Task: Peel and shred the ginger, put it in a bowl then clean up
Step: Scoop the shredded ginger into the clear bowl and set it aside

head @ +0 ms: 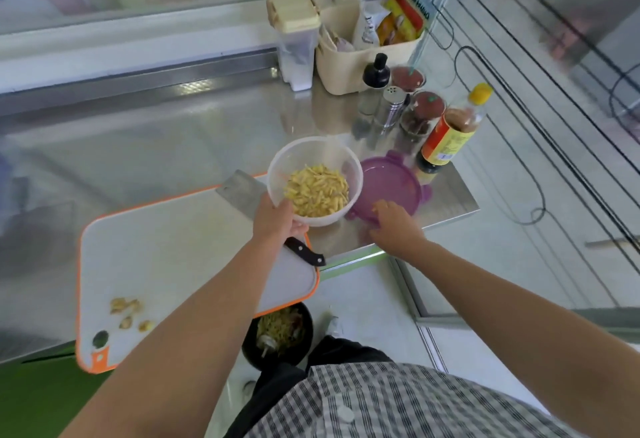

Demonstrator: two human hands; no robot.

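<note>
While left hand (277, 221) is gripping the upright bowl (281, 165) of ginger shreds (316, 191), fingers of right hand (393, 226) are curling over the flat purple lid (391, 178) beside it.

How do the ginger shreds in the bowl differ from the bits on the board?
The shreds are many, thin, pale yellow, heaped in the bowl; the bits are few, chunky, browner, scattered on the cutting board. The left hand grips the shreds' bowl; nothing touches the bits. Both are ginger.
</note>
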